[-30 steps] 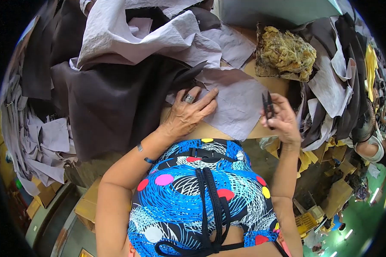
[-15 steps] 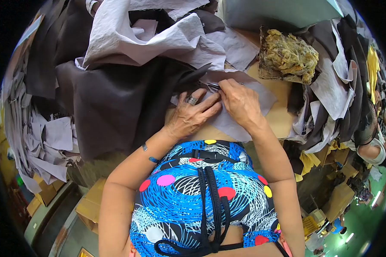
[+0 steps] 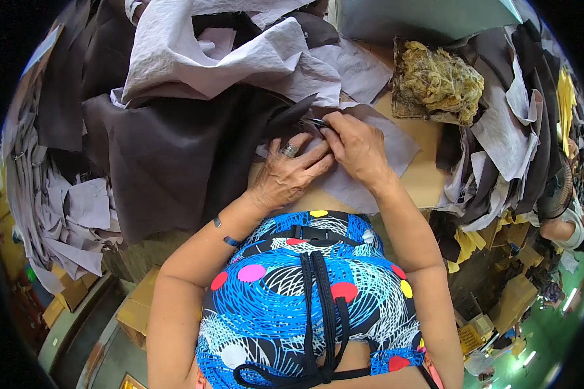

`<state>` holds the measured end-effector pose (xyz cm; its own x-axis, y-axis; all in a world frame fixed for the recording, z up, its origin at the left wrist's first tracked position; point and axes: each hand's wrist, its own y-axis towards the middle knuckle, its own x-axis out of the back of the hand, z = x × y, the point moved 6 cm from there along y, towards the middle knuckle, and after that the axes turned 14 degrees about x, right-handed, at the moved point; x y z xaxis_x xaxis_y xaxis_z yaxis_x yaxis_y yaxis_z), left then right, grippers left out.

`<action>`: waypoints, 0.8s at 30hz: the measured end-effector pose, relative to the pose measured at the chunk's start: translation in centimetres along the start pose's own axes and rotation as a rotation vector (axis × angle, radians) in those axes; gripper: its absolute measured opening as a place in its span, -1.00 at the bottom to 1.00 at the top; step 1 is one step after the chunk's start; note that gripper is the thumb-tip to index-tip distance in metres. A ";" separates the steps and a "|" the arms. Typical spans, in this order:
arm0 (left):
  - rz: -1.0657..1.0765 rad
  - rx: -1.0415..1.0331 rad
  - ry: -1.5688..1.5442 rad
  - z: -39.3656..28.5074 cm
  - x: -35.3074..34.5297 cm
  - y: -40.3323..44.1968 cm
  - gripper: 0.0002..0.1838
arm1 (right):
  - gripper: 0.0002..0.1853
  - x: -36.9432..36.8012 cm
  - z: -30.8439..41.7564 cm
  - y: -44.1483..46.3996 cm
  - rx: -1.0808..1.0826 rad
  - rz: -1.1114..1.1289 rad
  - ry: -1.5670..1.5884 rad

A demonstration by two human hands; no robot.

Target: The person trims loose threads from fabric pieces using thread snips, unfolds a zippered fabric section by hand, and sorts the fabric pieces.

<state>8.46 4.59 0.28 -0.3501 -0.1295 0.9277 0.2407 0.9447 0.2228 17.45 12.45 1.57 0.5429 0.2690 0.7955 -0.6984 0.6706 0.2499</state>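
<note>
My left hand (image 3: pixel 285 170), with a wide ring on one finger, is closed on the edge of a dark brown cloth (image 3: pixel 169 162), its fingertips next to my other hand. A pale grey-lilac piece of cloth (image 3: pixel 350 185) lies beneath both hands. My right hand (image 3: pixel 355 148) is closed around a small pair of thread snips (image 3: pixel 318 121), whose dark metal tip points left at the cloth. Most of the snips is hidden by my fingers. Both hands nearly touch at the fingertips.
Crumpled pale cloth (image 3: pixel 220 71) is heaped beyond my hands. A clump of yellowish fibre (image 3: pixel 441 84) sits at the back right on the tan tabletop (image 3: pixel 428 159), near a grey-green box-like object (image 3: pixel 422 19). Cloth stacks hang on both sides. Another person's arm (image 3: pixel 558 230) shows at far right.
My right hand has shifted slightly up and left, and the snips now point left higher over the cloth. My left hand stays almost in place.
</note>
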 end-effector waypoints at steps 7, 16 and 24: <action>0.080 0.031 -0.013 0.2 -0.5 -0.4 -0.56 | -0.94 0.0 0.9 0.1 0.120 0.003 -0.136; 0.047 0.024 -0.014 0.1 -0.5 -0.4 -0.56 | -0.93 -0.2 1.0 -0.1 0.086 -0.010 -0.189; 0.056 0.006 0.007 0.1 -0.5 -0.4 -0.62 | -0.93 -0.5 1.8 -0.1 0.168 0.074 -0.353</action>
<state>8.43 4.27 -0.29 -0.3300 -0.0781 0.9407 0.2547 0.9522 0.1684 16.44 11.02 2.10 0.3155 0.0388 0.9481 -0.8119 0.5282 0.2485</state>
